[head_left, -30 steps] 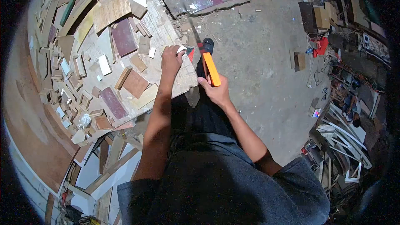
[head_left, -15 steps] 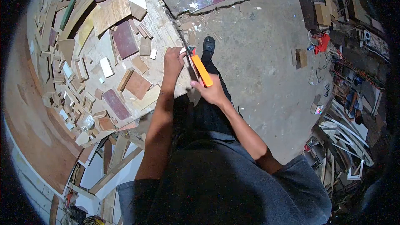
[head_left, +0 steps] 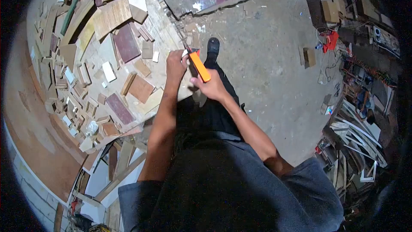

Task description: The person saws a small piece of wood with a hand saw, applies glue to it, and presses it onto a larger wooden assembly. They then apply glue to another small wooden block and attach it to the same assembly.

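My right hand [head_left: 213,87] is closed round the lower end of an orange-handled saw [head_left: 199,67], just off the edge of a cluttered wooden worktop [head_left: 165,30]. Its narrow dark blade runs up beside that edge and is hard to make out. At the edge, my left hand [head_left: 175,66] has its fingers curled over a small pale piece [head_left: 185,53], mostly hidden by them. The two hands are close together, left over the worktop and right over my leg. Near the left hand lies a small white block [head_left: 156,56].
Many wood offcuts cover the worktop, among them a dark red board [head_left: 127,43] and a brown square board [head_left: 140,89]. My shoe [head_left: 213,45] stands on the concrete floor [head_left: 274,68]. A red item with cables [head_left: 330,41] and a scrap pile [head_left: 356,135] lie at right.
The orange handle and my right hand have shifted slightly up and left in view. My left hand keeps its place at the worktop edge. The whole view has moved a little.
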Demonstrator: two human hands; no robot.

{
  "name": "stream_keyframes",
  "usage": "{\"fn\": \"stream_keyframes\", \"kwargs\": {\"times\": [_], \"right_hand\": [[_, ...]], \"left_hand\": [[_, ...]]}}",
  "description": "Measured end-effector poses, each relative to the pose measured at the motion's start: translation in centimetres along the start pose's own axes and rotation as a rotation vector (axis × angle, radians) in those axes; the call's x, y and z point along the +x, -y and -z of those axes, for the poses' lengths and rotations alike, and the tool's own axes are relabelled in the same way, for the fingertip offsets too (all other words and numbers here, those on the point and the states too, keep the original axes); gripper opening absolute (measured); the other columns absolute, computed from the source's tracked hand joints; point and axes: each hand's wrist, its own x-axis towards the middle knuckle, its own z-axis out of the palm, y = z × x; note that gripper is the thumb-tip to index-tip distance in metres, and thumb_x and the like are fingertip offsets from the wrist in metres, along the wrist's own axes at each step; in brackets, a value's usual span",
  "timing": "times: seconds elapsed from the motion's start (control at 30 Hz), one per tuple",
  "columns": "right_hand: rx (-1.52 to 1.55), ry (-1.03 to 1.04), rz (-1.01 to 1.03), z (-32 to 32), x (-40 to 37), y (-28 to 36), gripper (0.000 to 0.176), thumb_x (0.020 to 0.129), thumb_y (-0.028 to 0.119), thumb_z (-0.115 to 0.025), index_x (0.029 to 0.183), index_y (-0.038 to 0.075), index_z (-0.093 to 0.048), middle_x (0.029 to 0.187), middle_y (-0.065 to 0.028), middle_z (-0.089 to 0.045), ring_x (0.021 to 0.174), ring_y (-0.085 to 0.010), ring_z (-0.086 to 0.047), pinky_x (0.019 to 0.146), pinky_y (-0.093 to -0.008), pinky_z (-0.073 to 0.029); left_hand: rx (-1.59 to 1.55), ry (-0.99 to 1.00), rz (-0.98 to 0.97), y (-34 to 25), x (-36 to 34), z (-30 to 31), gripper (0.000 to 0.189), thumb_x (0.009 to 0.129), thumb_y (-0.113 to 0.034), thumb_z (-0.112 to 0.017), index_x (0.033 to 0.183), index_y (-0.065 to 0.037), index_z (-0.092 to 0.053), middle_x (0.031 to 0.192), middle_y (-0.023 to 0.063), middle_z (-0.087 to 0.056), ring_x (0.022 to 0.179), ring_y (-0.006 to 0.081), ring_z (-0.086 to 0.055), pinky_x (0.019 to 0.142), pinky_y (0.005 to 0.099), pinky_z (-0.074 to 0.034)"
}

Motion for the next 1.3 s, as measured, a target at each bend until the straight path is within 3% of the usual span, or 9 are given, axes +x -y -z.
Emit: {"fn": "stream_keyframes", "kwargs": {"times": [0.17, 0.3, 0.4, 0.57, 0.67, 0.93, 1.07, 1.13, 1.3], "right_hand": [[0.025, 0.083, -0.081, 0.6, -2.2, 0.9, 0.034, 0.083, 0.014, -0.074, 0.063, 0.007, -0.047, 0.059, 0.0043, -0.045, 0.055, -0.0069, -0.041, 0.050, -0.0278, -0.037], [-0.045, 0.029, -0.001, -0.2, 0.3, 0.0, 0.037, 0.083, 0.015, -0.074, 0.063, 0.007, -0.045, 0.059, 0.0049, -0.043, 0.055, -0.0067, -0.039, 0.050, -0.0272, -0.035], [0.106, 0.065, -0.034, 0.6, -3.5, 0.7, 0.037, 0.084, 0.016, -0.074, 0.063, 0.007, -0.045, 0.058, 0.0049, -0.043, 0.055, -0.0066, -0.039, 0.050, -0.0276, -0.036], [0.031, 0.076, -0.028, -0.2, 2.2, -1.3, 0.038, 0.084, 0.016, -0.075, 0.063, 0.008, -0.043, 0.060, 0.0050, -0.043, 0.057, -0.0056, -0.039, 0.053, -0.0261, -0.036], [0.008, -0.052, -0.040, 1.3, 1.1, -2.9, 0.037, 0.081, 0.015, -0.077, 0.064, 0.005, -0.046, 0.058, 0.0022, -0.045, 0.055, -0.0076, -0.040, 0.053, -0.0278, -0.037], [0.020, -0.146, 0.003, 0.8, -1.5, 0.2, 0.035, 0.083, 0.015, -0.076, 0.066, 0.007, -0.046, 0.060, 0.0027, -0.047, 0.056, -0.0068, -0.042, 0.053, -0.0266, -0.038], [0.047, -0.131, 0.025, 0.8, -2.2, 0.0, 0.037, 0.083, 0.016, -0.076, 0.066, 0.008, -0.044, 0.060, 0.0032, -0.045, 0.055, -0.0067, -0.041, 0.053, -0.0265, -0.038], [0.059, -0.108, 0.013, 0.3, -2.1, -0.4, 0.037, 0.083, 0.016, -0.076, 0.066, 0.008, -0.044, 0.060, 0.0034, -0.045, 0.056, -0.0067, -0.041, 0.053, -0.0262, -0.037], [0.156, -0.039, -0.047, -0.1, -1.0, -0.7, 0.037, 0.083, 0.016, -0.077, 0.065, 0.008, -0.045, 0.060, 0.0041, -0.044, 0.056, -0.0066, -0.040, 0.052, -0.0266, -0.037]], "left_hand": [[0.024, 0.045, 0.005, 0.4, -0.8, -0.3, 0.013, 0.077, -0.006, -0.067, 0.088, 0.000, -0.064, 0.083, 0.0186, -0.062, 0.082, 0.0385, -0.057, 0.076, 0.0460, -0.046], [0.040, 0.034, -0.012, 0.9, -0.9, -0.6, 0.014, 0.076, -0.006, -0.068, 0.088, 0.000, -0.064, 0.082, 0.0183, -0.062, 0.081, 0.0382, -0.057, 0.075, 0.0456, -0.046], [0.042, 0.032, -0.003, 0.6, -0.1, -0.6, 0.015, 0.076, -0.004, -0.067, 0.089, 0.001, -0.065, 0.083, 0.0184, -0.063, 0.080, 0.0381, -0.058, 0.073, 0.0455, -0.047], [-0.014, 0.008, -0.022, 0.4, -0.9, -0.1, 0.016, 0.076, -0.005, -0.069, 0.091, -0.001, -0.067, 0.084, 0.0182, -0.064, 0.082, 0.0376, -0.058, 0.075, 0.0451, -0.048], [-0.031, 0.028, -0.002, 0.0, -1.1, 0.0, 0.016, 0.077, -0.005, -0.069, 0.092, -0.001, -0.068, 0.086, 0.0177, -0.066, 0.082, 0.0369, -0.060, 0.075, 0.0435, -0.049], [-0.047, -0.003, -0.005, 0.6, -0.7, 0.0, 0.017, 0.077, -0.008, -0.072, 0.092, -0.001, -0.067, 0.084, 0.0174, -0.065, 0.081, 0.0372, -0.060, 0.070, 0.0440, -0.048], [-0.033, -0.011, -0.026, 0.4, -0.5, 0.2, 0.017, 0.078, -0.008, -0.071, 0.092, 0.000, -0.067, 0.083, 0.0172, -0.065, 0.080, 0.0374, -0.060, 0.070, 0.0440, -0.048], [-0.029, 0.038, 0.018, 0.3, -0.6, 0.4, 0.017, 0.079, -0.009, -0.069, 0.094, 0.000, -0.068, 0.087, 0.0175, -0.066, 0.083, 0.0370, -0.060, 0.075, 0.0437, -0.048], [-0.038, 0.026, 0.096, 0.8, -0.7, 0.3, 0.017, 0.079, -0.009, -0.070, 0.093, 0.000, -0.066, 0.086, 0.0192, -0.066, 0.082, 0.0383, -0.060, 0.074, 0.0453, -0.048]]}}
